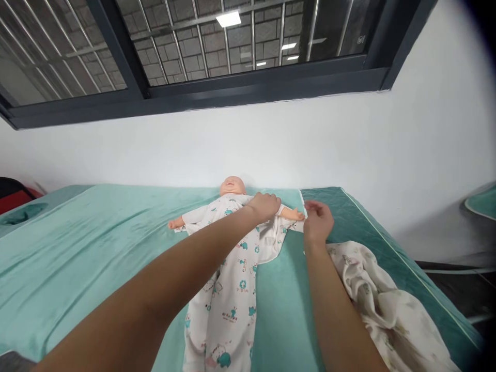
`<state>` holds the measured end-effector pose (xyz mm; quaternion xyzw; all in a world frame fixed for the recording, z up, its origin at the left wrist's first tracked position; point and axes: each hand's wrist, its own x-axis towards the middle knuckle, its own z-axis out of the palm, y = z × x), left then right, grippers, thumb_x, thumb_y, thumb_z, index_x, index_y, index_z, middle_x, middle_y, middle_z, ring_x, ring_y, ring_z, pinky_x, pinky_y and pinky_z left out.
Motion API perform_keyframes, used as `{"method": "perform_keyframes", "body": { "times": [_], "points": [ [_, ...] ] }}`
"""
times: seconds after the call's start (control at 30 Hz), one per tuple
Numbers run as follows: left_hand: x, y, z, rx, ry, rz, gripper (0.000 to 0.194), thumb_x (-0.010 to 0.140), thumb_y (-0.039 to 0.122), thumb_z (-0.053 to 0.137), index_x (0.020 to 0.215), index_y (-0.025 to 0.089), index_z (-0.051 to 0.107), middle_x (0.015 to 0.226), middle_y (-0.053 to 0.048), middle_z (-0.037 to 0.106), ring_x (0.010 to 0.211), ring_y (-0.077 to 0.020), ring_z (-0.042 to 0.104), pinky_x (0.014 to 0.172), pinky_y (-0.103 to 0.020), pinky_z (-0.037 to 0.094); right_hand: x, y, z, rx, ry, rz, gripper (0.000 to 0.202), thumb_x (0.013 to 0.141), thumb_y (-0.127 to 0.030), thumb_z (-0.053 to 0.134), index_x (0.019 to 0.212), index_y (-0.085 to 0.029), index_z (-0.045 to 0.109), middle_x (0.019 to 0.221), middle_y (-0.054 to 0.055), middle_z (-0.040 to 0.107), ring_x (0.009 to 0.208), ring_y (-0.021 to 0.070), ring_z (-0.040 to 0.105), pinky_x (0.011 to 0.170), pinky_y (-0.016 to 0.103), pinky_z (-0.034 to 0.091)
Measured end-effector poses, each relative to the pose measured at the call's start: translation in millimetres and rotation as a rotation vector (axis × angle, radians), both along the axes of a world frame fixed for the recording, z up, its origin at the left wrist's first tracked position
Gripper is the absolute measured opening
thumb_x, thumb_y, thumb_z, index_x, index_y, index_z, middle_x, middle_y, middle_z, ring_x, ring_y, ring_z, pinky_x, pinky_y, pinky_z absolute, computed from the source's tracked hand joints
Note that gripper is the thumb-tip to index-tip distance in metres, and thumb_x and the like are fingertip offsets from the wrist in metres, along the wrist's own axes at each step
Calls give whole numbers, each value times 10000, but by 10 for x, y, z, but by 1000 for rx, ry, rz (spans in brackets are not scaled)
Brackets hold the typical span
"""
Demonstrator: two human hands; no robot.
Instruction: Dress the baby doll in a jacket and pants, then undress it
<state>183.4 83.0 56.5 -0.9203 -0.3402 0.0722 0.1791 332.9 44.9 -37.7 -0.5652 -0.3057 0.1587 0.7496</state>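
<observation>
A baby doll (233,185) lies on its back, its head toward the wall. It wears a white baby garment (234,289) with teal animal prints, and one front panel lies spread out at the right. My left hand (265,206) is closed on the garment at the doll's shoulder on the right side. The doll's bare forearm and hand (293,213) stick out beyond it. Beside that small hand, my right hand (318,222) has its fingers curled together; what they pinch, if anything, is hidden. The doll's other hand (176,223) pokes from a sleeve at the left.
A teal padded cover (116,248) lies under the doll. To the right of my right forearm is a crumpled white printed cloth (382,305). Behind stands a white wall (186,150) below a dark-framed window (256,85). A red and black object (15,195) sits at the far left.
</observation>
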Motion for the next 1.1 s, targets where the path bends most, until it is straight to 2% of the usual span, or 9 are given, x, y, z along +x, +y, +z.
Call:
{"method": "perform_keyframes", "body": {
  "times": [0.1,0.27,0.37,0.47,0.57,0.67,0.87,0.97,1.1],
  "points": [
    [112,-1,-84,-11,-47,26,303,899,152,538,1191,73,570,1129,-184,643,1023,-291,639,803,-402,490,-240,-145,166,180,-228,-107,248,876,-211,427,1026,-191,624,1064,77,671,998,186,636,950,389,485],
    [77,-145,-83,-45,-119,79,255,924,163,490,1148,113,600,1191,-162,637,1088,-277,612,884,-416,484,-623,-287,241,218,-586,113,251,951,-252,451,1131,-213,623,1174,94,651,1133,216,578,1021,438,444],
    [-271,-295,11,-49,-232,84,217,935,197,475,1073,149,634,1212,-128,637,1110,-269,602,875,-397,496,-744,-308,198,122,-484,247,307,974,-324,450,1229,-215,583,1265,108,620,1182,223,561,1043,447,438],
    [-810,-369,36,-68,-682,169,236,936,302,523,1098,185,648,1196,-90,670,1114,-252,614,927,-391,495,-856,-314,168,67,-392,398,343,978,-384,467,1267,-231,570,1326,97,599,1234,227,546,1079,453,423],
    [-1316,-315,-92,-135,-1109,302,254,939,333,525,1123,218,658,1195,-63,688,1151,-239,612,999,-394,475,-972,-311,152,24,-438,527,373,973,-406,498,1311,-261,563,1392,77,570,1316,229,494,1142,458,364],
    [-1611,-227,-292,-300,-1358,356,304,926,411,558,1149,233,662,1228,-58,679,1152,-229,625,1005,-373,483,-1070,-308,131,-2,-473,613,378,972,-408,514,1323,-276,564,1406,62,567,1341,225,476,1156,444,352],
    [-1731,-236,-470,-412,-1421,321,342,906,442,608,1185,246,639,1410,-67,546,1302,-225,530,1109,-364,409,-1270,-295,218,53,-406,574,283,979,-399,509,1206,-284,632,1287,39,644,1242,210,558,1098,405,415],
    [-1739,-262,-484,-344,-1425,273,231,869,381,672,1042,230,644,1407,-73,531,1328,-230,494,1130,-389,379,-1359,-230,341,-9,-426,605,306,970,-411,522,1238,-289,606,1324,38,621,1258,211,543,1102,408,406],
    [-1750,-300,-511,-230,-1395,182,190,846,364,708,891,221,590,1337,-75,570,1289,-237,499,1085,-415,403,-1399,-144,474,-67,-663,676,396,917,-447,609,1279,-293,562,1372,54,576,1302,238,494,1129,446,359]
  ]
}}
